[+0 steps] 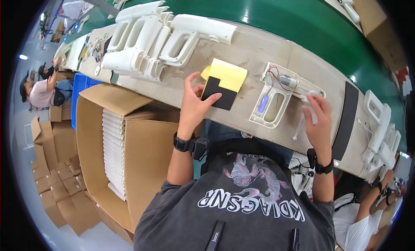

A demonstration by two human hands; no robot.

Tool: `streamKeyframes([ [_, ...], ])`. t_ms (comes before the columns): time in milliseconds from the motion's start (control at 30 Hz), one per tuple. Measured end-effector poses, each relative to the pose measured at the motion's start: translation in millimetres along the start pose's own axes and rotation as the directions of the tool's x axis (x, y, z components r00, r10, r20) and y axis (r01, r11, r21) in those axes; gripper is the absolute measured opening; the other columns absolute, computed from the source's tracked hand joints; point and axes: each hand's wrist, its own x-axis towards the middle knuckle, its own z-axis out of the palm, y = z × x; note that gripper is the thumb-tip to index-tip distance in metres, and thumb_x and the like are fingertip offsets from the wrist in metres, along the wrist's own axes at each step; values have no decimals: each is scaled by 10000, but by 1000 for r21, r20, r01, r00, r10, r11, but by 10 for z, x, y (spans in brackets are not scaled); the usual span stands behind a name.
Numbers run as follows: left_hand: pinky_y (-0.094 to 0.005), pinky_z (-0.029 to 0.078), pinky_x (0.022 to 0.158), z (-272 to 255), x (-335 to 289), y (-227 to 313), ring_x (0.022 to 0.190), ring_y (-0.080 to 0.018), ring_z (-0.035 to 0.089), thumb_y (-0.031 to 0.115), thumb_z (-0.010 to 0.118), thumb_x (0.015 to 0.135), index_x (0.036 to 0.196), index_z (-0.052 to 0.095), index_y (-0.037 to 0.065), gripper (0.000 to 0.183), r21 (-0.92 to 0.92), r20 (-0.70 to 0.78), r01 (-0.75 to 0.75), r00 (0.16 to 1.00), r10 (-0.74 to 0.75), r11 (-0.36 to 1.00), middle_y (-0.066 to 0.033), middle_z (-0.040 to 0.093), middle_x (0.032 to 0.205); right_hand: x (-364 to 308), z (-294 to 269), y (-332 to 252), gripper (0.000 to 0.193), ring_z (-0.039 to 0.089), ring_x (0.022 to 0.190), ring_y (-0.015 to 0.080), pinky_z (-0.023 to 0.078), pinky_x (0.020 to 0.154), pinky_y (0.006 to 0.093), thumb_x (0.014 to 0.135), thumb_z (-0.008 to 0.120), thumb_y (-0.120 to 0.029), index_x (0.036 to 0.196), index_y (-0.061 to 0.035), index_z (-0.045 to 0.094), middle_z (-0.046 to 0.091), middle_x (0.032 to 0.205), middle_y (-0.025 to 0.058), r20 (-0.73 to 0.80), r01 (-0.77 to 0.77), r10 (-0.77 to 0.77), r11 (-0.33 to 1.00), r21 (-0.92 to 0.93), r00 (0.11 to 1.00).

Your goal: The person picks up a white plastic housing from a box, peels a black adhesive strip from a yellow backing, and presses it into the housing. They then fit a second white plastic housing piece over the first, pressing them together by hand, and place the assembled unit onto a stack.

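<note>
My left hand (194, 105) grips a black foam sheet (225, 99) at its left edge, thumb on top. Against that sheet lies a yellow backing paper (231, 73), its upper part showing past a notch in the black. To the right, a white plastic housing half (282, 107) lies with its inside up. It holds a silver motor (288, 81), a purple battery cell (263, 103) and red and black wires. At the housing's right end my right hand (319, 121) curls its fingers around something small and whitish, partly hidden. A thin white stick (298, 129) shows beneath that hand.
Several white housings (142, 39) are stacked at the back left, with more white parts (380, 130) at the far right. A black strip (346, 121) crosses the table. Beyond runs a green belt (259, 13). An open carton (147, 160) stands left; people sit on both sides.
</note>
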Motion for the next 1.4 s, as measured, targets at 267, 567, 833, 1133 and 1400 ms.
streamKeyframes([
  [267,-257,499,684,77,-449,512,776,-130,645,84,799,829,1037,686,-2,252,54,89,-195,978,190,979,-64,677,874,403,260,-1049,397,624,940,266,505,809,328,781,761,39,1168,-41,722,664,1062,100,-195,274,-203,836,475,959],
  [567,-353,526,691,43,-593,597,804,-306,634,-28,772,782,1007,688,12,244,190,358,-604,777,518,774,-122,644,995,462,297,-933,237,631,870,181,519,799,321,832,794,-66,1063,-45,750,682,1043,67,113,63,-293,529,846,949],
  [833,-280,498,759,62,-413,509,820,-205,629,69,741,888,1074,650,-35,231,208,45,-430,902,430,879,-118,642,989,718,83,186,254,604,925,242,511,812,338,822,754,-43,1074,-39,728,663,1013,73,-166,104,-79,984,144,983],
  [1133,-220,472,703,192,-352,306,791,-76,573,160,731,949,1086,639,-10,237,-190,-77,-146,988,133,971,-7,646,907,721,214,118,233,580,935,254,509,810,373,820,744,-50,1053,-42,729,641,971,53,-60,171,-167,984,55,984],
  [1400,-216,465,579,332,-320,242,716,-44,578,211,732,955,1072,640,23,240,-353,-15,-49,999,47,934,0,670,878,709,169,-175,251,618,932,249,524,756,364,825,757,-39,1074,-39,730,665,1004,69,-175,173,-155,981,90,972],
])
